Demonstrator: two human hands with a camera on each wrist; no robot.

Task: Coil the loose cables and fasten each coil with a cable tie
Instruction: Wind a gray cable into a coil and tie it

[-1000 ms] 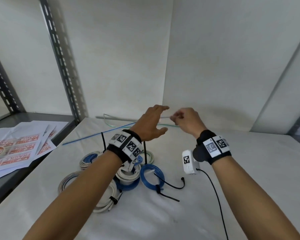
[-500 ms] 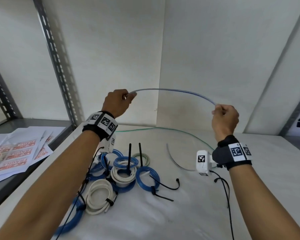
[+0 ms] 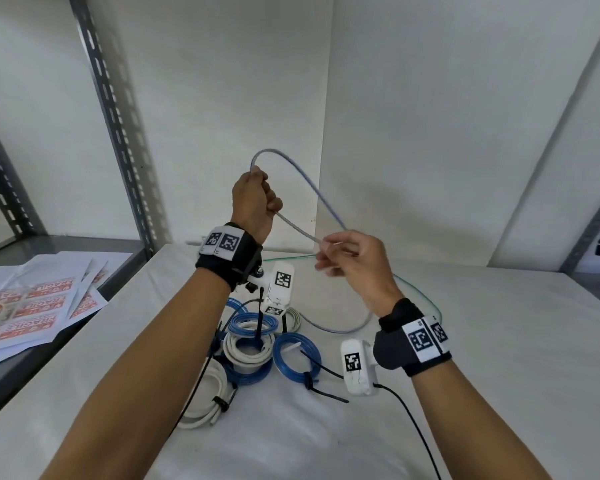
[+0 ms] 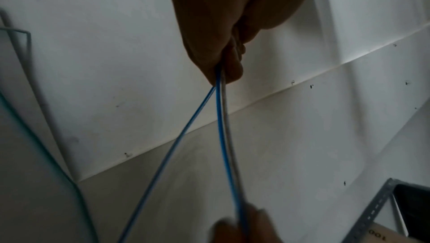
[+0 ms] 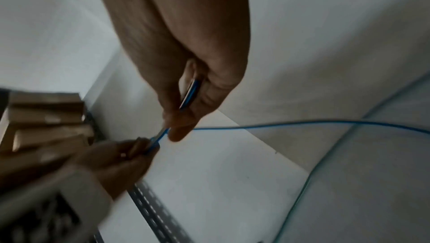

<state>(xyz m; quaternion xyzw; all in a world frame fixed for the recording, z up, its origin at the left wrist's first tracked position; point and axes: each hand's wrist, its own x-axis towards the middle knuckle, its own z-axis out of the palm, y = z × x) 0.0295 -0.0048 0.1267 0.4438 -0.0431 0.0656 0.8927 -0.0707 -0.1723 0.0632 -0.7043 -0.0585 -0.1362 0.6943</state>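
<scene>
My left hand is raised above the table and grips a thin blue-and-grey cable in a fist. The cable arcs up from that fist in one loop and comes down to my right hand, which pinches it a short way to the right and lower. In the left wrist view two strands of the cable run out of the left hand. In the right wrist view the right hand pinches the cable. Its tail lies on the white table.
Below my hands lie tied coils: a blue one, a white one and another white one, with black cable ties. A loose green cable runs along the back. Fragile-label sheets lie on the left shelf by a metal upright.
Half a second ago the cable was stretched wide between my raised hands. The hands have come together and the cable now bows up in a loop.
</scene>
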